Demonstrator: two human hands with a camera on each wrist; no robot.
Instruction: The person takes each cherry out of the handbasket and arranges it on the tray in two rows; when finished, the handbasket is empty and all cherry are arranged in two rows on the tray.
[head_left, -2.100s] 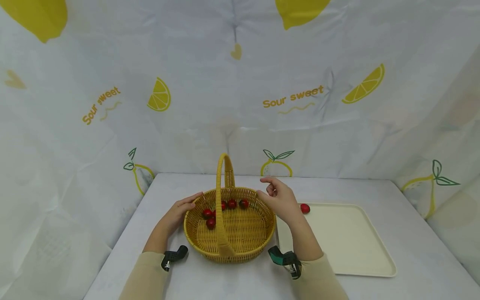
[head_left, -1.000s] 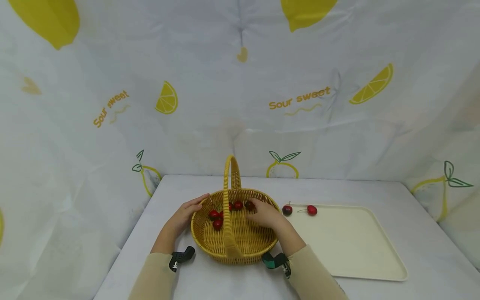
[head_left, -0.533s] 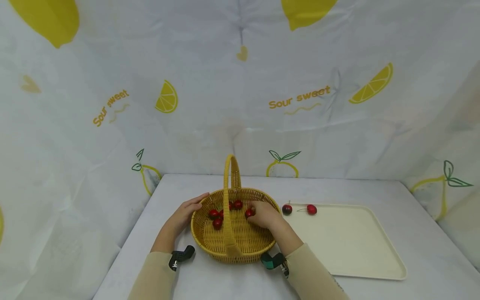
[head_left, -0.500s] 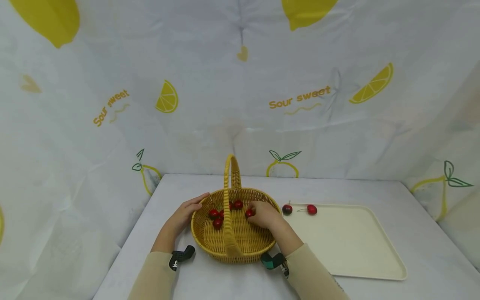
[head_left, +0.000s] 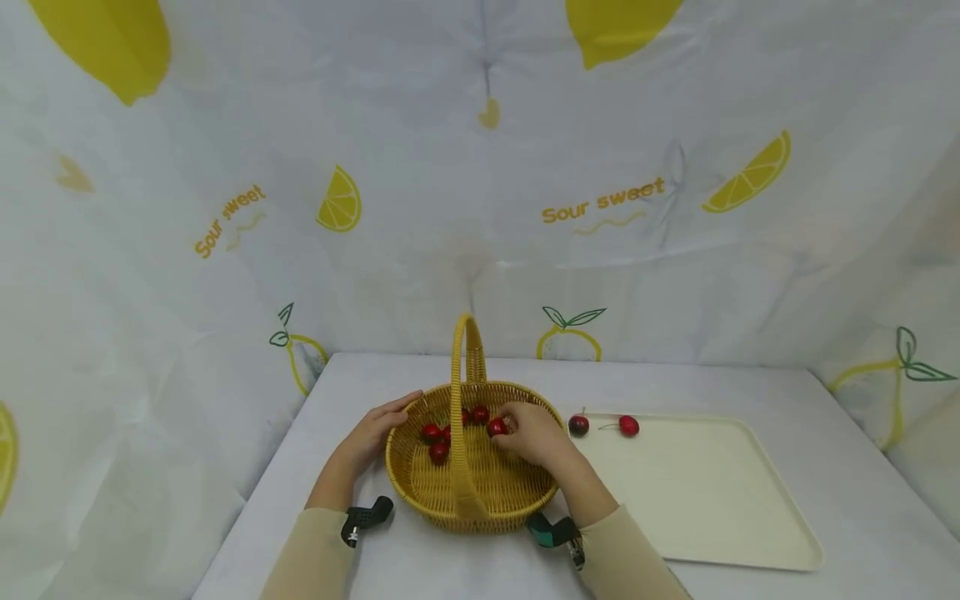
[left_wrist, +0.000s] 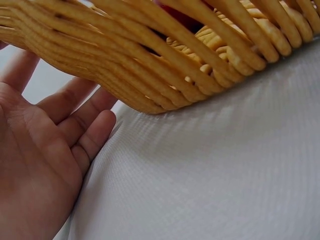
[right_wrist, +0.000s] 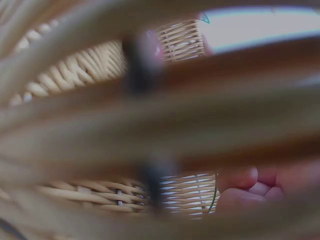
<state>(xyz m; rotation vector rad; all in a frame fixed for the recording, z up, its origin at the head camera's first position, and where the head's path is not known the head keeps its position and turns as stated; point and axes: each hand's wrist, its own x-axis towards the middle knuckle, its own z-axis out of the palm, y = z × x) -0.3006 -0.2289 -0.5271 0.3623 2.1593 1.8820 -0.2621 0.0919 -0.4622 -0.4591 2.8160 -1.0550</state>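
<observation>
tray [head_left: 712,492]: two cherries [head_left: 628,426]; basket [head_left: 510,479]: six (right grip [head_left: 536,434] pinches one)

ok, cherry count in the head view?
8 visible: three cherries left of the basket handle, two just right, one in the right grip, two at the tray's far-left. Handle or hand may hide more.
</observation>
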